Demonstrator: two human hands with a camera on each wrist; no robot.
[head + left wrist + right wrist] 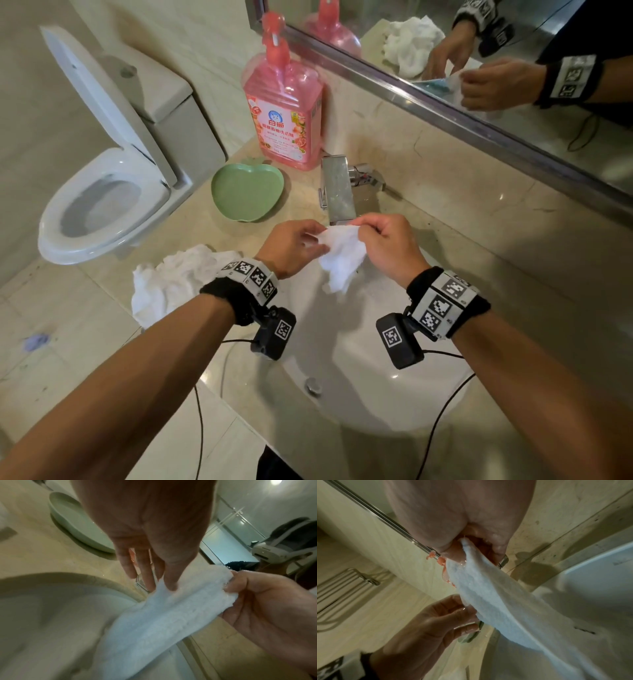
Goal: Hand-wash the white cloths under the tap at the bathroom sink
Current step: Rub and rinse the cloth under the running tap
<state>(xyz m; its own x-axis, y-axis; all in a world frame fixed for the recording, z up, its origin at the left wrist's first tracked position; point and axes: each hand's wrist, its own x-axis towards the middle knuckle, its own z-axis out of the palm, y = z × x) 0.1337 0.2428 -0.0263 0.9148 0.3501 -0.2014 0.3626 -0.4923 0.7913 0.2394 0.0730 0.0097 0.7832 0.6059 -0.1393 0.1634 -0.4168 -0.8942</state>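
Note:
I hold a small wet white cloth [342, 260] over the sink basin [370, 387], right below the spout of the chrome tap [337, 192]. My left hand [320, 237] pinches its left edge between thumb and fingers; the left wrist view shows the thumb tip pressed on the cloth [164, 622]. My right hand [361, 229] pinches the upper right corner, and the cloth [496, 601] hangs down from it into the basin. No stream of water shows from the spout. More white cloths [171, 277] lie crumpled on the counter left of my left wrist.
A pink pump bottle of detergent [284, 113] and a green apple-shaped dish [246, 192] stand on the counter left of the tap. A toilet [102, 198] with its lid up sits beyond the counter's left end. The mirror [479, 51] runs along the back wall.

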